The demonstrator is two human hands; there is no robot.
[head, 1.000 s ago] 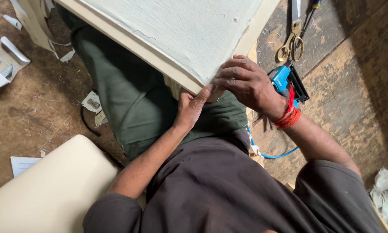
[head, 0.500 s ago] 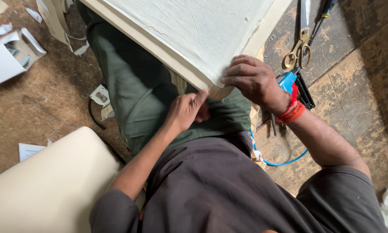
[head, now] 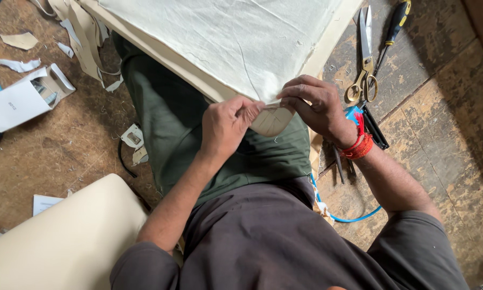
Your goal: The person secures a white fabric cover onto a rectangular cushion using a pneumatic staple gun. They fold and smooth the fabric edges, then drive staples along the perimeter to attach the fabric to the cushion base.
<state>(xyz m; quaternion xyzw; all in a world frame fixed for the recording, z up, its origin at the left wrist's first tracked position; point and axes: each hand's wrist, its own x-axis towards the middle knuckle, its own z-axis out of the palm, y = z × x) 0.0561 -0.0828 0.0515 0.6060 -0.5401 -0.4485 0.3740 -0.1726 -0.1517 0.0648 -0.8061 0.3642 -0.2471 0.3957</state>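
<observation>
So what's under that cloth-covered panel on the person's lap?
Under the cloth-covered panel you can see green trousers and, at its corner, a cream flap pinched by the left hand and right hand. The panel hides its own underside and the floor beneath.

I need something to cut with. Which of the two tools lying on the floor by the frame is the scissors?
The scissors are the left one, with brass loop handles; the screwdriver beside them has a black-and-yellow grip.

I see brass-handled scissors (head: 364, 70) and a black-and-yellow screwdriver (head: 393, 29) lying side by side on the worn wooden floor (head: 440, 123). A thin blue hose (head: 354, 217) curls nearby. To my left sit an open white cardboard box (head: 21, 99), cream offcut strips (head: 83, 32) and a cream cushion (head: 59, 241).
</observation>
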